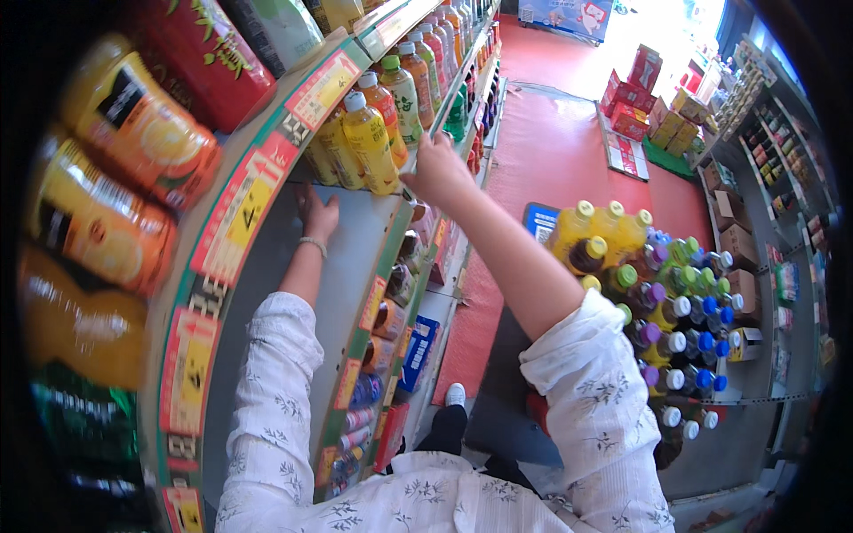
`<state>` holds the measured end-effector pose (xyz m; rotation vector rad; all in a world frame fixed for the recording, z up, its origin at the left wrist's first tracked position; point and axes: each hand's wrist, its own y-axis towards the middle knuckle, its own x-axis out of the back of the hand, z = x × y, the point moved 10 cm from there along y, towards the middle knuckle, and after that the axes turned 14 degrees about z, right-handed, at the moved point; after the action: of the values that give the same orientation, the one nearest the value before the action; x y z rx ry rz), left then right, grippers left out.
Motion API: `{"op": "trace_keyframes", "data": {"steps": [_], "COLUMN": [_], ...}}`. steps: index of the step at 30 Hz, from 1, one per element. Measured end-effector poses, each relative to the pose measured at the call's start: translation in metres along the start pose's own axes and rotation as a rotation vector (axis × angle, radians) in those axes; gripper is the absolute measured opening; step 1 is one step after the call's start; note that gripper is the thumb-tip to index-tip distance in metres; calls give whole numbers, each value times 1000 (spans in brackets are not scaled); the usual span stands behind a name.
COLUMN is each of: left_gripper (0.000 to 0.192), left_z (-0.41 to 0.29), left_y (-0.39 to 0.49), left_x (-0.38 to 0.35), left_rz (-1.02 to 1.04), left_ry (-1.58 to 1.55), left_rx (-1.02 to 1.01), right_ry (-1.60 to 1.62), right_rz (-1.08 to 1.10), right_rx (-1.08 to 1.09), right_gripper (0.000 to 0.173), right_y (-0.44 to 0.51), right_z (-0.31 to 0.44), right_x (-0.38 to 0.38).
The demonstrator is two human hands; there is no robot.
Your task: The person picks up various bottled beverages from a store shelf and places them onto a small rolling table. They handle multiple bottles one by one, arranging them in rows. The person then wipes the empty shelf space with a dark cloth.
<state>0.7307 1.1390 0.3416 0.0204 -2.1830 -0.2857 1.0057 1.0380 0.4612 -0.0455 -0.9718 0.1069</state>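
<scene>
My left hand point(317, 214), with a bracelet at the wrist, reaches into a grey metal shelf point(353, 223), its fingers apart beside a row of yellow drink bottles. My right hand point(436, 166) is at the front edge of that shelf, close to the nearest yellow bottle with a white cap point(370, 143); its fingertips are partly hidden, so whether it grips anything is unclear. Behind that bottle stand an orange bottle point(386, 113), a green-capped bottle point(402, 93) and several other drinks in a line.
Large orange juice bottles point(113, 233) fill the upper shelf at left. Lower shelves hold more bottles point(378, 353). Many capped bottles point(666, 313) stand grouped at my right. Red boxes point(630, 120) sit on the floor further off, before another shelf unit point(766, 266).
</scene>
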Motion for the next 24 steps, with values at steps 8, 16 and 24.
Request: {"op": "trace_keyframes", "data": {"steps": [8, 16, 24], "left_gripper": [54, 57, 59], "left_z": [-108, -199, -184], "left_y": [-103, -408, -583], "left_x": [24, 13, 5], "left_rz": [72, 278, 251], "left_ry": [-90, -833, -887], "left_rx": [-137, -171, 55], "right_ry": [-464, -241, -14], "right_rz": [28, -753, -292], "right_rx": [134, 218, -424], "right_gripper": [50, 31, 59], "right_y": [-202, -632, -718], "right_z": [6, -139, -451], "right_x": [148, 268, -11]}}
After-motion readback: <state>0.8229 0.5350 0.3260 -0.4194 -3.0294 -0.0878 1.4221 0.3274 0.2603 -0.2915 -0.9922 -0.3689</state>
